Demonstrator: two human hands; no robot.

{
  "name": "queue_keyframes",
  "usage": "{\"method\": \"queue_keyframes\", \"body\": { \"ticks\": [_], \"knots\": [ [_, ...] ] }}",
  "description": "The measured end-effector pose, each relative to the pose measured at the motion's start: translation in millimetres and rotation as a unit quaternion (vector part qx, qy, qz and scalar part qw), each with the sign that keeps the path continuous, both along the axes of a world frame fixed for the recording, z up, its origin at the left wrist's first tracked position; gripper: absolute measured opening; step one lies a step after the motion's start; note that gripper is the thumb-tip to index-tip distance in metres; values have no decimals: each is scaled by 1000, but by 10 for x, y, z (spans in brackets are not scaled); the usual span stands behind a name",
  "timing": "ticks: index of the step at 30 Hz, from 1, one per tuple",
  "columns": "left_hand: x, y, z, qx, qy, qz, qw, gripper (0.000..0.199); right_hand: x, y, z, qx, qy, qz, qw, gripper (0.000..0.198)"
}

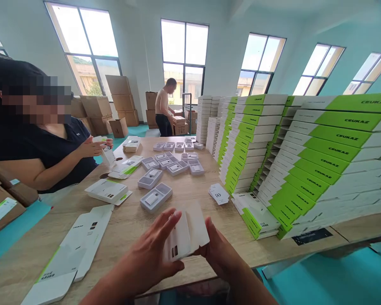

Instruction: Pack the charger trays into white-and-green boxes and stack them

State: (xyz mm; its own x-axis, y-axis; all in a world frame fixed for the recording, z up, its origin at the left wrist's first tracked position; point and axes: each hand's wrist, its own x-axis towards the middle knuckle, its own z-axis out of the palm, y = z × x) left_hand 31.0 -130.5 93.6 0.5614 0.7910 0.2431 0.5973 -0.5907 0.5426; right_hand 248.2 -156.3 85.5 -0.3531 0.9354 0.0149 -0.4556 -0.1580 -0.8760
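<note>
Between my two hands, above the front edge of the table, is a white cardboard box (178, 242) with its end flap (197, 224) standing out. My left hand (157, 241) grips the box from the left, thumb below and fingers over the top. On the right side, my right hand (220, 248) holds the box by its flap end; some of its fingers are hidden behind the card. A white tray with a charger piece in it (155, 198) lies just beyond my left hand. Flattened white and green cartons (79, 237) lie to the left.
Tall stacks of white and green boxes (320, 156) line the right side. Small printed cards (219, 194) lie before them. Several filled trays (169, 161) spread across the middle. A co-worker (47, 140) handles a box at left; another person (165, 108) stands behind by brown cartons (119, 95).
</note>
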Motion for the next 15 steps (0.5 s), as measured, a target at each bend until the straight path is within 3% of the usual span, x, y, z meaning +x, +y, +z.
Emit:
{"method": "queue_keyframes", "body": {
  "ticks": [4,10,13,15],
  "knots": [
    [2,-33,32,111,77,-50,990,112,-41,-11,80,-6,22,21,1000,67],
    [34,-73,-53,213,27,-81,973,96,-52,19,54,-33,40,25,998,51],
    [124,-112,-80,246,41,-61,966,88,-36,55,61,-32,-43,3,999,38],
    [171,-131,-124,278,37,-43,959,85,-11,69,84,32,-168,-35,985,35]
  ]
}}
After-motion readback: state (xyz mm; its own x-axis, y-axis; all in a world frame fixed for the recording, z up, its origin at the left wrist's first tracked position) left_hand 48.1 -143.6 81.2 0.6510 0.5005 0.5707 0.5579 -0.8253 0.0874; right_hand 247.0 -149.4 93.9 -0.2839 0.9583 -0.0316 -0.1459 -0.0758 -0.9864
